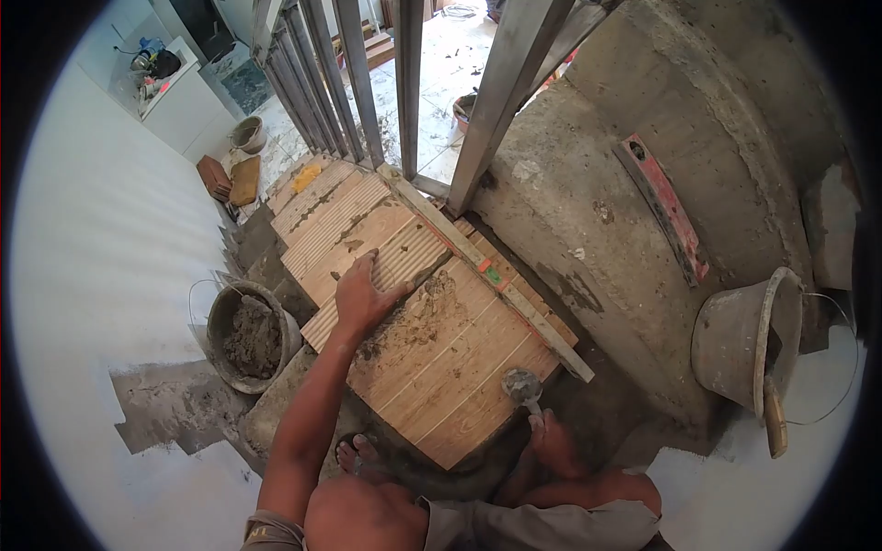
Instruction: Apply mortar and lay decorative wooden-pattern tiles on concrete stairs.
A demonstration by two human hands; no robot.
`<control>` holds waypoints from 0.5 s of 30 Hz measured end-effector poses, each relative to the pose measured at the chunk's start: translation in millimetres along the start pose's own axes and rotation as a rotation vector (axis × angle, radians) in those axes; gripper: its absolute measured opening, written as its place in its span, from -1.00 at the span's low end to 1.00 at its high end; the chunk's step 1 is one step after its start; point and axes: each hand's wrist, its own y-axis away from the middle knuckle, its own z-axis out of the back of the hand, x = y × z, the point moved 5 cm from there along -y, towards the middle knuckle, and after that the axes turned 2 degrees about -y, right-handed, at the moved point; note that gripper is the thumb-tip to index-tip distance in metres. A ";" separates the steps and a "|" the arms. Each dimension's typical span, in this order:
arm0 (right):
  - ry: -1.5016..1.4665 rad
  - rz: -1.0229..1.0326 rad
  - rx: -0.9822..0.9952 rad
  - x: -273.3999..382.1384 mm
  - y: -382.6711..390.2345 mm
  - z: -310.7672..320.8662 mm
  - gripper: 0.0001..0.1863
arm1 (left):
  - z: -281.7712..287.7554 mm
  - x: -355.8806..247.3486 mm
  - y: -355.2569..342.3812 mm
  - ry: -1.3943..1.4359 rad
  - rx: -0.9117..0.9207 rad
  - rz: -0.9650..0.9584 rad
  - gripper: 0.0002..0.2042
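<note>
Tile of wood-look brown ceramic (450, 358) lies on the stair step, smeared with grey mortar. The left hand (363, 294) presses flat on its upper edge, fingers spread. The right hand (551, 441) grips what seems a metal hammer (522, 386), its head resting on the tile.

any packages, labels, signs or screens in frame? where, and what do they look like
No packages, signs or screens that can be told.
Spirit level: long pale bar lying across the wood-look tiles, with a small green and orange patch on it that may be a label or the vial.
Second level: red, mortar-smeared, lying on the concrete slope; no label discernible.
</note>
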 end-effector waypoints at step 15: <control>-0.083 0.033 -0.023 20.9 -10.8 -1.2 -0.69 | -9.7 1.7 -0.8 -0.177 0.051 -0.069 0.30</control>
